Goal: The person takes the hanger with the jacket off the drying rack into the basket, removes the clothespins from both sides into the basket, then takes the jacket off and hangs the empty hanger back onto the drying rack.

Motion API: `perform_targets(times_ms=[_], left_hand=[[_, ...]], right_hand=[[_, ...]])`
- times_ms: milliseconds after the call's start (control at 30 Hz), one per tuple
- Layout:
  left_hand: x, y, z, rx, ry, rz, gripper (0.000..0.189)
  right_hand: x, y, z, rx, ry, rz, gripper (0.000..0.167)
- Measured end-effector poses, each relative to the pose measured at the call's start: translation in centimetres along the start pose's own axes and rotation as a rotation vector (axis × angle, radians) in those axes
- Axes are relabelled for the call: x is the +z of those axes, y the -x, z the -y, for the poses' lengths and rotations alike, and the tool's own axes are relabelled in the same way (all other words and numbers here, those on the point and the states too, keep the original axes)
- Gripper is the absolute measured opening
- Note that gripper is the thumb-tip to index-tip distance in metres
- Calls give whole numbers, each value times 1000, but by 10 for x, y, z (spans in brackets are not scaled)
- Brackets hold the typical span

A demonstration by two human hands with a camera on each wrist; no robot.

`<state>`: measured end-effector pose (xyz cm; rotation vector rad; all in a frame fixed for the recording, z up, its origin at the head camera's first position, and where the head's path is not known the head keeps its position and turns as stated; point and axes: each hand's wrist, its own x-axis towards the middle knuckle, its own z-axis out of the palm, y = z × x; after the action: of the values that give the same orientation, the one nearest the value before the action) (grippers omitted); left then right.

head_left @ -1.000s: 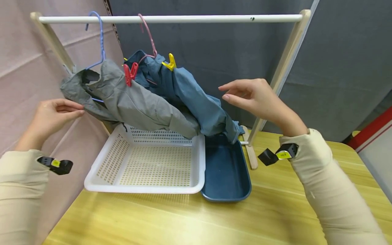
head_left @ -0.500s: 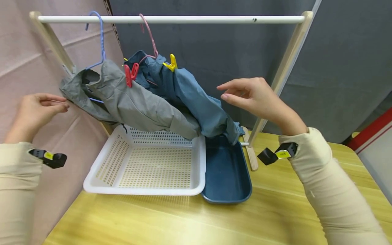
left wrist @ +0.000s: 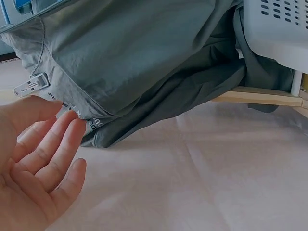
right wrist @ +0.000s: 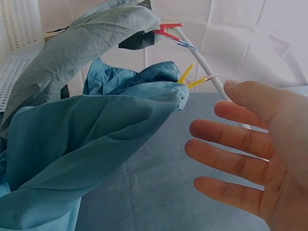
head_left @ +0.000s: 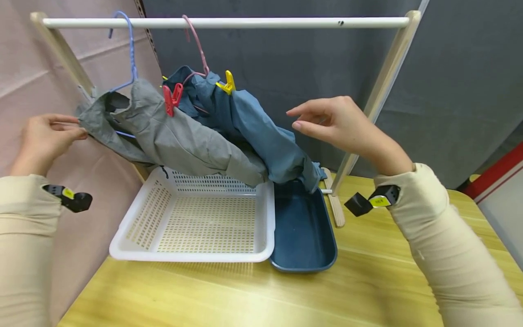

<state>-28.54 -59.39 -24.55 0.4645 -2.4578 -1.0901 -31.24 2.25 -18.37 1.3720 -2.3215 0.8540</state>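
A grey jacket (head_left: 159,131) hangs on a blue hanger (head_left: 132,50), with a red clothespin (head_left: 171,99) on its right shoulder and a pale clothespin (left wrist: 32,85) at its other side. My left hand (head_left: 45,138) is at the jacket's left edge; in the left wrist view its fingers are relaxed and hold nothing. Behind and to the right, a blue shirt (head_left: 261,131) hangs on a pink hanger (head_left: 199,43) with a yellow clothespin (head_left: 227,83). My right hand (head_left: 335,120) hovers right of the shirt, apart from it, fingers loosely bent and holding nothing.
The hangers are on a white rail (head_left: 286,22) between wooden posts. Below the garments, a white perforated basket (head_left: 192,258) and a dark blue tray (head_left: 302,268) stand side by side on the wooden table (head_left: 204,299). A pink cloth wall (head_left: 24,68) rises at the left.
My left hand drew left from the grey jacket's edge, then rose slightly and came back close to it. The right hand has barely moved, and the garments hang as before.
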Motion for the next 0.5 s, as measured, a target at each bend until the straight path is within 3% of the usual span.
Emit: perform_targets(times_ms=[133,400,500], left_hand=[[1,-8,1,-32,-46,-15,40],[1,-18,10,-9,-173,-69,57],[-2,-18,13,-17,-169,-82,52]], right_hand=[[-2,0,2,1,15,6,25],[0,4,4,7,-16,36,25],[2,5,6,10,-18,44,25]])
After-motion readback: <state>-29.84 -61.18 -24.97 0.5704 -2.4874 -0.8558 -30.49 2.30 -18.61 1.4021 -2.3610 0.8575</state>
